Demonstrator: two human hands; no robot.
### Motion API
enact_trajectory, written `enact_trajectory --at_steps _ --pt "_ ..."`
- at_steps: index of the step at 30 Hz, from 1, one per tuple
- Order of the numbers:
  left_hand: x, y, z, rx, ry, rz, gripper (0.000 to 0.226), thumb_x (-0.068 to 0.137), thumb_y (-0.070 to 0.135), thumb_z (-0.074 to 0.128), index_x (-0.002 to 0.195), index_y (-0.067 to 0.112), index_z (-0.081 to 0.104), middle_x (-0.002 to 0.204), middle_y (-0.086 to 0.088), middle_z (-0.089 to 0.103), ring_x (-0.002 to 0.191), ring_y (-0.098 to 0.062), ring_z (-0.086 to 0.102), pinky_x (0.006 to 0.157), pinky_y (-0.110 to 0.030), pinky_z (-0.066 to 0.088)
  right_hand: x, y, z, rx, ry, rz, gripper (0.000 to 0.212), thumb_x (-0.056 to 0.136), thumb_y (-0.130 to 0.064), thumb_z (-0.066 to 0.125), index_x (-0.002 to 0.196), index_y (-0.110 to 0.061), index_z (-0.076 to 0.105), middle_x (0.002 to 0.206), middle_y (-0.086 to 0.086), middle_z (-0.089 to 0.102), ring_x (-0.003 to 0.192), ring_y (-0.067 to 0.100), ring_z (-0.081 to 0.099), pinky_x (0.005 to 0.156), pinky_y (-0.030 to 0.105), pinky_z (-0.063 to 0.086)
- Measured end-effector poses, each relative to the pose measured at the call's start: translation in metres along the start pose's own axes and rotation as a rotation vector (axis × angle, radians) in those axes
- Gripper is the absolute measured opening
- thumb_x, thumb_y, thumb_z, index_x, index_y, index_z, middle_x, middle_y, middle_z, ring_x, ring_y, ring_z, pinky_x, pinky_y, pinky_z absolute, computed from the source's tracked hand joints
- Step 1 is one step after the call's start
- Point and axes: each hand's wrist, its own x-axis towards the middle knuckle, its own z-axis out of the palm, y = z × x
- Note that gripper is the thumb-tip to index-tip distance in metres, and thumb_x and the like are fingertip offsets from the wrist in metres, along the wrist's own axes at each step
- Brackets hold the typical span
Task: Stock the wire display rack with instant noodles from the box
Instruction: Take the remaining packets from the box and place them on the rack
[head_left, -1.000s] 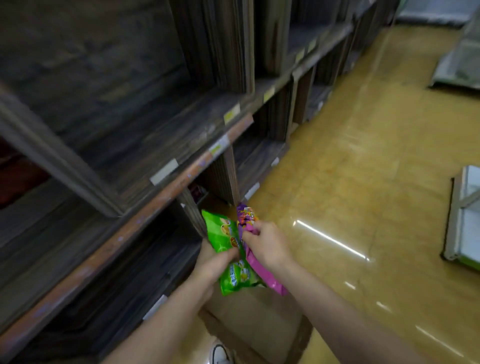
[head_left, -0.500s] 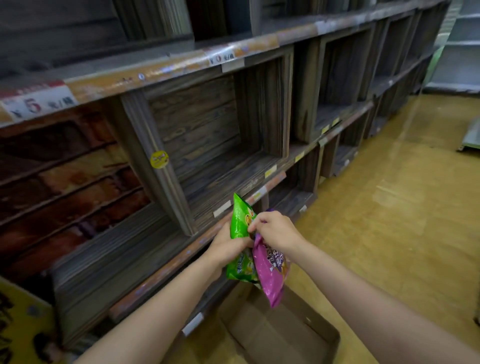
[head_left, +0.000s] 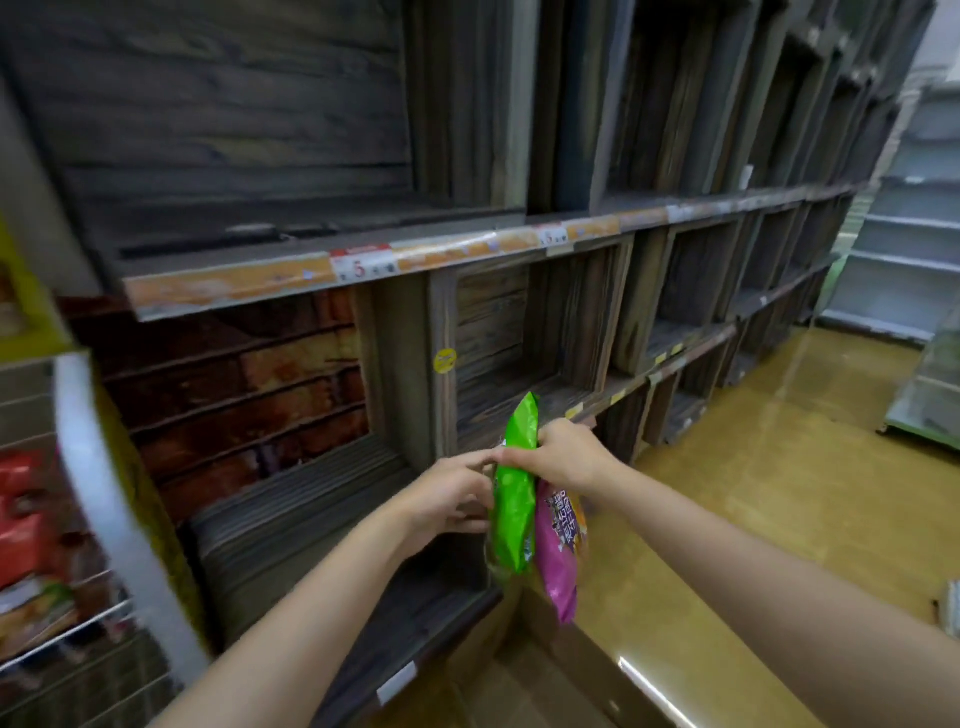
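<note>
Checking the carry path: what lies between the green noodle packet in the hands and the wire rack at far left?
Head view: the left hand beside the green packet, then empty wooden shelving, up to the wire rack.
</note>
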Motion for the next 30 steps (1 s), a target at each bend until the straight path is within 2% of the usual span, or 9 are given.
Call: enact_trajectory --at_steps 4,8,10,14,18,20,23,27,30 --pt "-0.062 0.013 -0.045 0.085 0.1 0.062 0.036 0.091 -0.001 0.045 0.12 0.017 0.059 0.083 -0.005 0.062 0.064 -0.009 0.057 0.059 -0.02 0.043 -0.027 -0.046 -0.012 0.102 -0.098 -0.119 0.046 0.083 -0.05 0.063 0.068 -0.007 0.063 0.07 0.011 0.06 0.066 0.018 0.058 0.058 0.027 0.045" --pt "-0.11 0.021 -0.081 0.089 0.266 0.11 0.051 0.089 0.042 0.059 0.131 0.018 0.046 0.123 -0.005 0.059 0.112 -0.018 0.055 0.091 -0.029 0.043 -0.065 -0.095 -0.028 0.475 -0.2 -0.264 0.029 0.091 -0.022 0.059 0.071 -0.003 0.068 0.062 0.001 0.068 0.053 0.002 0.06 0.054 0.02 0.049" --pt "-0.133 0.026 -0.09 -0.048 0.293 0.136 0.064 0.079 0.064 0.056 0.124 0.018 0.053 0.128 -0.011 0.057 0.121 -0.025 0.053 0.106 -0.037 0.039 -0.083 -0.116 -0.041 0.635 -0.23 -0.312 0.025 0.091 -0.011 0.056 0.07 -0.003 0.066 0.06 0.0 0.069 0.051 0.005 0.063 0.049 0.014 0.047" --pt "-0.161 0.027 -0.092 -0.352 0.241 0.122 0.105 0.058 0.086 0.051 0.128 0.008 0.055 0.128 -0.018 0.058 0.116 -0.034 0.057 0.106 -0.047 0.039 -0.114 -0.147 -0.068 0.909 -0.23 -0.363 0.017 0.079 -0.014 0.059 0.081 0.0 0.069 0.073 0.012 0.072 0.063 0.02 0.069 0.066 0.031 0.059" --pt "-0.179 0.037 -0.071 -0.539 0.059 0.189 0.074 0.085 0.069 0.033 0.099 0.01 0.075 0.107 -0.016 0.071 0.094 -0.031 0.069 0.092 -0.047 0.046 -0.133 -0.164 -0.086 1.015 -0.151 -0.247 0.033 0.093 -0.009 0.048 0.069 0.0 0.069 0.058 0.009 0.069 0.047 0.017 0.066 0.041 0.02 0.05" --pt "-0.184 0.04 -0.059 -0.527 -0.019 0.236 0.062 0.09 0.055 0.033 0.095 0.009 0.074 0.098 -0.015 0.073 0.082 -0.028 0.071 0.083 -0.04 0.049 -0.137 -0.164 -0.092 1.017 -0.161 -0.197 0.033 0.093 -0.012 0.05 0.072 0.001 0.073 0.068 0.013 0.072 0.054 0.02 0.069 0.049 0.024 0.056" --pt "-0.185 0.042 -0.057 -0.498 -0.003 0.281 0.05 0.076 0.048 0.049 0.09 0.007 0.074 0.091 -0.014 0.073 0.075 -0.027 0.071 0.076 -0.034 0.053 -0.133 -0.15 -0.103 0.838 -0.092 -0.164 0.028 0.09 -0.02 0.058 0.101 0.004 0.069 0.089 0.014 0.072 0.071 0.021 0.068 0.077 0.032 0.055" --pt "-0.186 0.051 -0.05 -0.383 -0.018 0.274 0.039 0.085 0.041 0.048 0.089 0.008 0.069 0.078 -0.009 0.072 0.064 -0.021 0.07 0.058 -0.029 0.057 -0.142 -0.13 -0.119 0.581 -0.002 -0.235 0.02 0.091 -0.029 0.056 0.093 -0.016 0.071 0.095 0.006 0.071 0.082 0.017 0.066 0.083 0.028 0.051" --pt "-0.186 0.062 -0.032 -0.335 -0.009 0.293 0.035 0.084 0.038 0.051 0.086 0.008 0.069 0.077 -0.01 0.073 0.063 -0.021 0.07 0.064 -0.032 0.057 -0.152 -0.111 -0.132 0.621 -0.034 -0.238 0.024 0.093 -0.028 0.053 0.096 -0.012 0.07 0.093 0.008 0.072 0.078 0.019 0.068 0.073 0.026 0.054"
